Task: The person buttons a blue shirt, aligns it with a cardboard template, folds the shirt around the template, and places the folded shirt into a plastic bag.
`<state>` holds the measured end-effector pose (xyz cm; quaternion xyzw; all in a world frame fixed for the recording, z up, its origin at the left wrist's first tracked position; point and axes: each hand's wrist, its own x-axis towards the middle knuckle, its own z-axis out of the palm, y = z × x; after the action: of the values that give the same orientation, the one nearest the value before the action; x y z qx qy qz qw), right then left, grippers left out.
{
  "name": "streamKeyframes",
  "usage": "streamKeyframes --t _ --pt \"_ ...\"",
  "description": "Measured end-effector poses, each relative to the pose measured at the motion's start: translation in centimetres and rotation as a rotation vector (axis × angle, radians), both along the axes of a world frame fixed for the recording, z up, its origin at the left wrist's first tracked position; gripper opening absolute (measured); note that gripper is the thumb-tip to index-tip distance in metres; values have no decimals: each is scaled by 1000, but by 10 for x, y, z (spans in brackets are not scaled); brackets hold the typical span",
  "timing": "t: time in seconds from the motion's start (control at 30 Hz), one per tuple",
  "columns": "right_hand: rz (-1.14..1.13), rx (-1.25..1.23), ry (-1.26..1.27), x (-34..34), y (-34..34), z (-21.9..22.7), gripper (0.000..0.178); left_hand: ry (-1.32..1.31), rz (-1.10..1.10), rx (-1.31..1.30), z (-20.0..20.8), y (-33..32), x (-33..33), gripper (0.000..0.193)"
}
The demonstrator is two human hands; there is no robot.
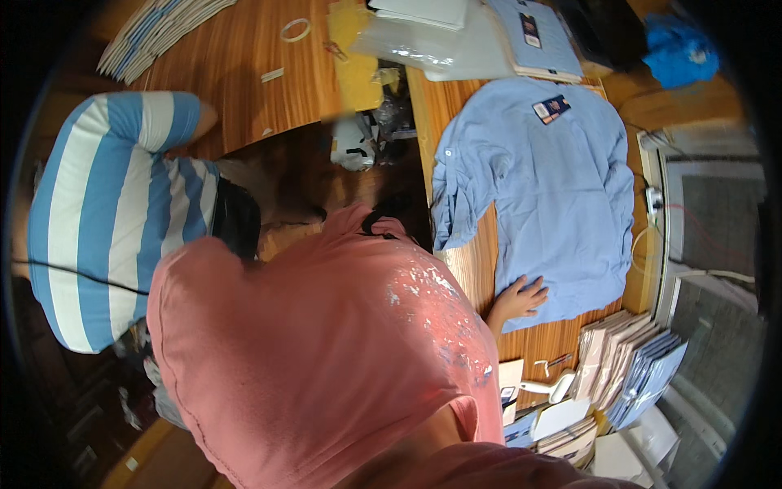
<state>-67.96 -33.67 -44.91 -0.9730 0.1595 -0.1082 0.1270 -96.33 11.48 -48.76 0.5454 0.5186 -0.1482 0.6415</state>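
Note:
A light blue long-sleeved shirt [562,187] lies spread face down or folded on the wooden table at the right, with a dark tag [552,108] near its upper end. One sleeve [458,200] hangs along the table's left edge. My right hand [519,300] rests flat on the shirt's lower left corner, its fingers spread and nothing gripped. The forearm behind it is mostly hidden by my pink shirt [326,342], which fills the middle of the head view. My left hand is not visible.
Folded shirts in stacks [623,359] stand near the lower right, by a white-handled tool [550,387]. More folded blue shirts [538,41] and clear plastic bags [432,49] lie beyond. A co-worker in a striped shirt [122,212] is at the left, beside another wooden table [236,81].

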Motion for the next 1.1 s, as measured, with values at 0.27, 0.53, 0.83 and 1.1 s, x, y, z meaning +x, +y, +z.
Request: streamKeyframes --t 0.27,0.53,0.83,1.1 --pt "-1 -6 7 1 1 2 51 -133 200 21 8 -11 36 18" --pt "1 51 -45 0 3 12 49 -188 224 28 18 -6 66 18" --pt "-15 83 -33 1 8 21 48 -193 282 53 28 1 60 18" --pt "-15 76 -39 1 9 21 47 -184 354 74 33 6 42 18"
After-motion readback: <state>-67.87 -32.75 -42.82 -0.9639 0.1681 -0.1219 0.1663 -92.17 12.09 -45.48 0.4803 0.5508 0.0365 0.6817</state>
